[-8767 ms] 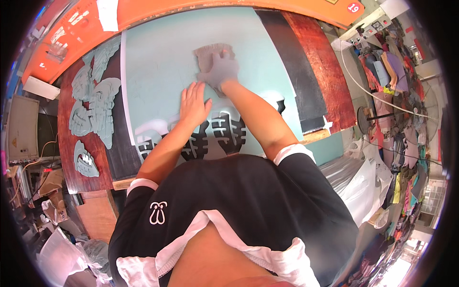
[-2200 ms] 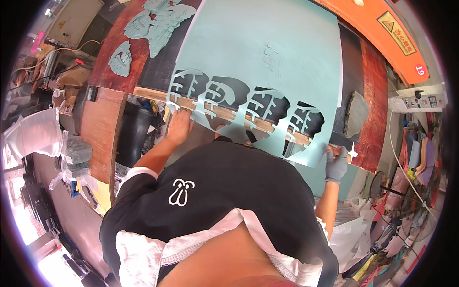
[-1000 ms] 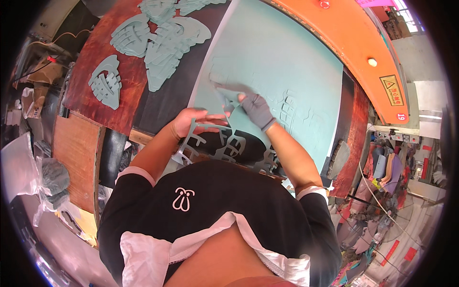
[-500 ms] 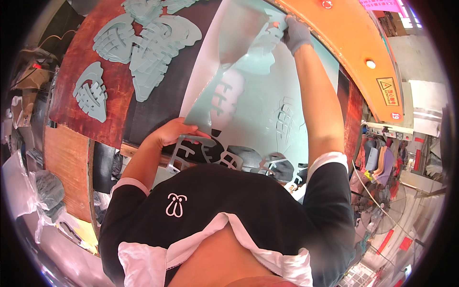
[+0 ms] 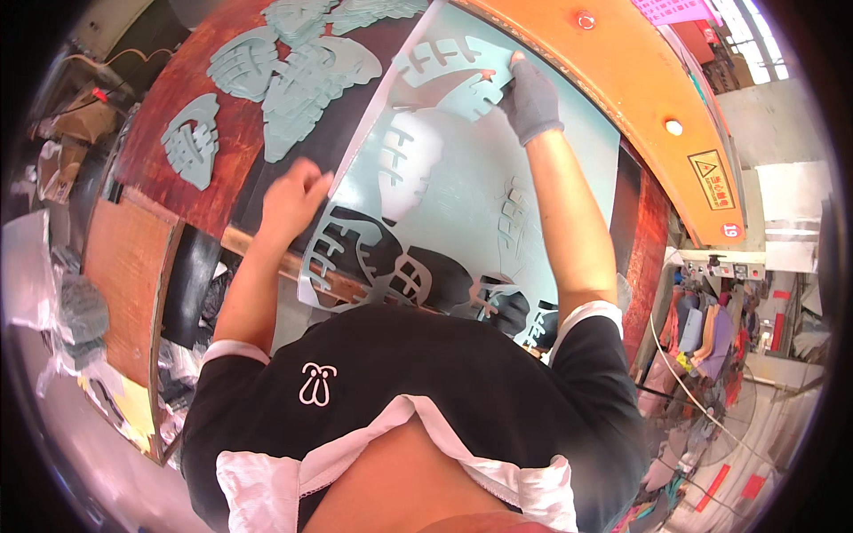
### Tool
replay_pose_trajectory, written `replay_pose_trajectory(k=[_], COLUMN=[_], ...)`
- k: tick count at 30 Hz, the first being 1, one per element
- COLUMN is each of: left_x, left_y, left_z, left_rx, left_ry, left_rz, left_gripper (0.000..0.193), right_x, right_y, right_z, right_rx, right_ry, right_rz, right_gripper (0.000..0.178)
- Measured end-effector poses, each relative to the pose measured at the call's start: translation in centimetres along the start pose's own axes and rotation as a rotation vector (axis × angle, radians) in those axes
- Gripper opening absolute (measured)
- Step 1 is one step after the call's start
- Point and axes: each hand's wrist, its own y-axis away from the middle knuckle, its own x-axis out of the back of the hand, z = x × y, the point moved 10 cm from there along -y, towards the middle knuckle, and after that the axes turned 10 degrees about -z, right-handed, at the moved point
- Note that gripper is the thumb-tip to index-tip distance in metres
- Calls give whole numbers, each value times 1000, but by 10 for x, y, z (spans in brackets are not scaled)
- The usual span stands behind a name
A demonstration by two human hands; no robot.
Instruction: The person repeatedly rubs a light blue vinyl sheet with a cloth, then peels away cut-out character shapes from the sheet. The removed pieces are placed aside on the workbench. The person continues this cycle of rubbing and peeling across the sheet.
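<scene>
A large translucent pale-green sheet [image 5: 569, 169] with curved, slotted cut-outs lies across the dark bench in front of me. My right hand [image 5: 534, 99], in a grey fingertip-less glove, grips the sheet at a slotted part near its far end, and a bare fingertip shows through a cut-out. Beside the sheet's left edge is my bare left hand [image 5: 295, 202], fingers partly curled and thumb apart; its index finger is at or just off the edge. Cut slotted pieces [image 5: 306, 84] of the same green sit in overlapping piles at the far left, with one smaller stack [image 5: 191, 142] nearer.
An orange machine beam [image 5: 613, 71] with a round button and a yellow warning label runs along the right side of the bench. The reddish-brown board [image 5: 151, 155] lies under the pieces at left. A brown panel [image 5: 124, 293] and plastic bags stand lower left.
The sheet's near left part, folded up before, now lies flatter. My left hand has moved up along its edge, and my right hand has come slightly nearer and left.
</scene>
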Motion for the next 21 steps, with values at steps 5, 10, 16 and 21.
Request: replay_pose_trajectory(k=[5,10,16,21], left_x=[5,-37,-28,-61], left_y=[-2,-58,-17,-10], left_z=[165,159,115,82], left_rx=[-705,-468,-749,-743], left_ry=[-138,33,197,-69], left_rz=[335,23,194,48], left_gripper=[39,22,11,8], right_x=[-34,-19,44,91], right_y=[37,46,27,-12], right_z=[29,61,61,37], right_rx=[-50,-49,-47,13], right_ry=[-148,-95,-469,-109], right_rz=[-64,2,287,314], right_gripper=[28,29,33,33])
